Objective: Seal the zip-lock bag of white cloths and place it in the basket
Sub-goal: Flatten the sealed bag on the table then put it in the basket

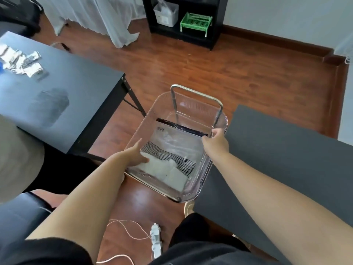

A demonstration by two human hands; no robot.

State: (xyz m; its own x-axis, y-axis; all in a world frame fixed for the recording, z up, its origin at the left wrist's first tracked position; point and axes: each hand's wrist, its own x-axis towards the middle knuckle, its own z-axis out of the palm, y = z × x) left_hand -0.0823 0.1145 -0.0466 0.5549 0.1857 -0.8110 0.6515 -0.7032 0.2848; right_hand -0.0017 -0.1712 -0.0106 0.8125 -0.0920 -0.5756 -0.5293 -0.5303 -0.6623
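A clear plastic basket (pixel 217 161) with a metal handle (pixel 196 94) stands on the wooden floor between two dark tables. Inside it lies the zip-lock bag (pixel 177 144), clear with black stripes and a dark zip strip at its far end; white cloths (pixel 164 169) show through at its near end. My left hand (pixel 136 153) reaches into the basket and grips the bag's near left side. My right hand (pixel 215 142) pinches the bag's far right corner at the zip strip, by the basket's right rim.
A black table (pixel 76 96) at the left carries crumpled white cloths (pixel 21 62). A dark grey table (pixel 286 161) lies at the right, touching the basket. A white power strip (pixel 155 238) and cable lie on the floor near my legs. A black shelf (pixel 183 18) stands at the back.
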